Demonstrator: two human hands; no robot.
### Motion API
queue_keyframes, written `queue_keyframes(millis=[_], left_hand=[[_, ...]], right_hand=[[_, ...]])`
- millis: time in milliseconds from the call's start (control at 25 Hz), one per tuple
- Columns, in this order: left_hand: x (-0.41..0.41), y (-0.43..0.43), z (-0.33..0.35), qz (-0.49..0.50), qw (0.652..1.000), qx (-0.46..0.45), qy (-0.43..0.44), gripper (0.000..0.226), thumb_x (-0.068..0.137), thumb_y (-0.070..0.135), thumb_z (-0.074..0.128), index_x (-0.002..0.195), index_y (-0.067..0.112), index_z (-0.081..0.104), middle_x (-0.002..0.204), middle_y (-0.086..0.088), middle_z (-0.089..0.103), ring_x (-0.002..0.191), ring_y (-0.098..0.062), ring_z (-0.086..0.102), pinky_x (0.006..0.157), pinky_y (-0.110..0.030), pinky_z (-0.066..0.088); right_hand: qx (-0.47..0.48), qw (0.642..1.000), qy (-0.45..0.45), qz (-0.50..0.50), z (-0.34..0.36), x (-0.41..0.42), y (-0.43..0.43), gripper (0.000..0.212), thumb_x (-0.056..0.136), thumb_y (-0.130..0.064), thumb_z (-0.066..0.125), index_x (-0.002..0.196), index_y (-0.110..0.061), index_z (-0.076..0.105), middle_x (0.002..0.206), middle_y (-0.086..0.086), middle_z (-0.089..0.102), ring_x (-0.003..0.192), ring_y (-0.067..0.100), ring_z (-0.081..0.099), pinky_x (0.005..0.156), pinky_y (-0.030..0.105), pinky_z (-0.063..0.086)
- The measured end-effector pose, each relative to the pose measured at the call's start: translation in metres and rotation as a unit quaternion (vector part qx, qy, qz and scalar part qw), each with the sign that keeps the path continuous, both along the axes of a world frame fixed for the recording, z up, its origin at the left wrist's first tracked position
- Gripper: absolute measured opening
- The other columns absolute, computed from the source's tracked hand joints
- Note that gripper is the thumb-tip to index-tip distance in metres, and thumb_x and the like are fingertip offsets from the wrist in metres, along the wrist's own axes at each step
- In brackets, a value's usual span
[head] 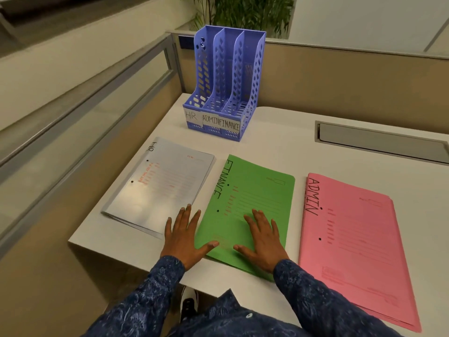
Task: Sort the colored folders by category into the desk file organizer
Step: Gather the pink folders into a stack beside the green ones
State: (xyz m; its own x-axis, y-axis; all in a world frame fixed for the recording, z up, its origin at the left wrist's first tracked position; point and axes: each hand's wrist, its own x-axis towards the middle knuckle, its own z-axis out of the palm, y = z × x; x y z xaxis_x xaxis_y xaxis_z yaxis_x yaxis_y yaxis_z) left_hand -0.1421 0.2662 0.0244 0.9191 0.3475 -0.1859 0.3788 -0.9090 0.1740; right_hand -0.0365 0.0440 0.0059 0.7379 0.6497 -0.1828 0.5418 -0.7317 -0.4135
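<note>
**Plastic, Card and Cloth on the Table**

The file organizer [226, 76] is moulded plastic, smooth with a slight sheen, its walls pierced with slots. The paper labels [211, 120] on its front look matt. The white folder [165, 181] has a glossy face that catches a patch of light. The green folder [255, 190] and pink folder [352, 239] are matt card. The table [279, 132] top is smooth and matt. The sleeves [155, 288] are patterned cloth.
</note>
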Motion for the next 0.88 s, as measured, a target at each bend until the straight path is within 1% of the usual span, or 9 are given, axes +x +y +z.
queue_keyframes(millis=[80, 160, 240, 320, 400, 520, 640, 760, 880], left_hand=[[0.001, 0.024, -0.002, 0.0, 1.0, -0.008, -0.009, 0.117, 0.058, 0.097, 0.002, 0.153, 0.028, -0.005, 0.16, 0.002, -0.021, 0.148, -0.015, -0.016, 0.119, -0.046, -0.011], [0.002, 0.055, -0.004, -0.001, 1.0, -0.023, -0.012, 0.116, 0.059, 0.096, 0.005, 0.153, 0.028, 0.0, 0.161, 0.002, -0.015, 0.149, -0.016, -0.011, 0.119, -0.046, -0.009], [0.005, 0.094, -0.005, 0.002, 0.999, -0.031, -0.018, 0.105, 0.07, 0.09, 0.021, 0.153, 0.028, 0.006, 0.162, 0.0, -0.007, 0.15, -0.017, -0.003, 0.121, -0.046, -0.005], [0.013, 0.131, -0.005, 0.014, 0.999, -0.03, -0.034, 0.088, 0.083, 0.072, 0.043, 0.152, 0.027, 0.013, 0.163, -0.001, 0.001, 0.15, -0.018, 0.003, 0.122, -0.046, 0.0], [0.022, 0.17, -0.004, 0.036, 0.997, -0.039, -0.064, 0.081, 0.086, 0.059, 0.054, 0.151, 0.025, 0.019, 0.162, -0.002, 0.008, 0.149, -0.02, 0.008, 0.122, -0.045, 0.002], [0.035, 0.219, -0.003, 0.068, 0.993, -0.063, -0.074, 0.082, 0.085, 0.053, 0.06, 0.151, 0.023, 0.021, 0.162, -0.004, 0.01, 0.149, -0.021, 0.009, 0.121, -0.046, 0.003], [0.043, 0.25, -0.003, 0.106, 0.99, -0.084, -0.046, 0.088, 0.082, 0.057, 0.063, 0.151, 0.023, 0.021, 0.161, -0.007, 0.012, 0.148, -0.026, 0.013, 0.119, -0.048, 0.01], [0.042, 0.265, -0.008, 0.134, 0.983, -0.122, -0.025, 0.089, 0.079, 0.059, 0.065, 0.149, 0.022, 0.024, 0.156, -0.008, 0.026, 0.142, -0.028, 0.027, 0.115, -0.051, 0.021], [0.04, 0.263, -0.012, 0.149, 0.976, -0.152, -0.04, 0.085, 0.079, 0.054, 0.069, 0.146, 0.02, 0.029, 0.149, -0.007, 0.038, 0.134, -0.029, 0.039, 0.11, -0.051, 0.029]], right_hand=[[0.007, 1.0, -0.003, -0.01, 0.002, 0.002, 0.023, 0.11, 0.066, -0.089, 0.008, 0.154, -0.024, 0.007, 0.163, 0.003, -0.009, 0.149, 0.017, -0.013, 0.117, 0.042, -0.016], [0.013, 1.0, -0.01, -0.011, 0.006, 0.0, 0.052, 0.107, 0.069, -0.087, 0.013, 0.154, -0.023, 0.007, 0.163, 0.002, -0.009, 0.148, 0.016, -0.013, 0.117, 0.041, -0.015], [0.022, 1.0, -0.013, -0.009, 0.009, -0.006, 0.085, 0.1, 0.077, -0.083, 0.025, 0.154, -0.023, 0.008, 0.162, -0.001, -0.009, 0.146, 0.012, -0.016, 0.12, 0.041, -0.012], [0.025, 0.999, -0.023, 0.001, 0.013, -0.012, 0.115, 0.089, 0.086, -0.072, 0.038, 0.154, -0.022, 0.01, 0.161, -0.003, -0.008, 0.144, 0.009, -0.017, 0.12, 0.038, -0.011], [0.021, 0.999, -0.027, 0.012, 0.013, -0.016, 0.146, 0.083, 0.09, -0.063, 0.045, 0.154, -0.022, 0.011, 0.162, -0.001, -0.008, 0.145, 0.011, -0.017, 0.117, 0.033, -0.013], [0.008, 0.999, -0.025, 0.021, 0.013, -0.019, 0.185, 0.083, 0.09, -0.057, 0.051, 0.154, -0.021, 0.013, 0.163, 0.004, -0.007, 0.149, 0.018, -0.012, 0.116, 0.031, -0.011], [-0.013, 1.0, 0.013, 0.002, 0.012, -0.022, 0.209, 0.085, 0.089, -0.054, 0.055, 0.154, -0.02, 0.012, 0.163, 0.009, -0.005, 0.15, 0.023, -0.006, 0.119, 0.033, -0.001], [-0.061, 0.996, 0.052, -0.032, 0.01, -0.03, 0.218, 0.086, 0.089, -0.056, 0.053, 0.154, -0.021, 0.01, 0.162, 0.015, -0.001, 0.15, 0.028, 0.0, 0.121, 0.039, 0.006], [-0.075, 0.994, 0.069, -0.048, 0.007, -0.034, 0.219, 0.084, 0.088, -0.058, 0.053, 0.153, -0.02, 0.016, 0.162, 0.014, 0.0, 0.15, 0.028, 0.002, 0.121, 0.041, 0.009]])
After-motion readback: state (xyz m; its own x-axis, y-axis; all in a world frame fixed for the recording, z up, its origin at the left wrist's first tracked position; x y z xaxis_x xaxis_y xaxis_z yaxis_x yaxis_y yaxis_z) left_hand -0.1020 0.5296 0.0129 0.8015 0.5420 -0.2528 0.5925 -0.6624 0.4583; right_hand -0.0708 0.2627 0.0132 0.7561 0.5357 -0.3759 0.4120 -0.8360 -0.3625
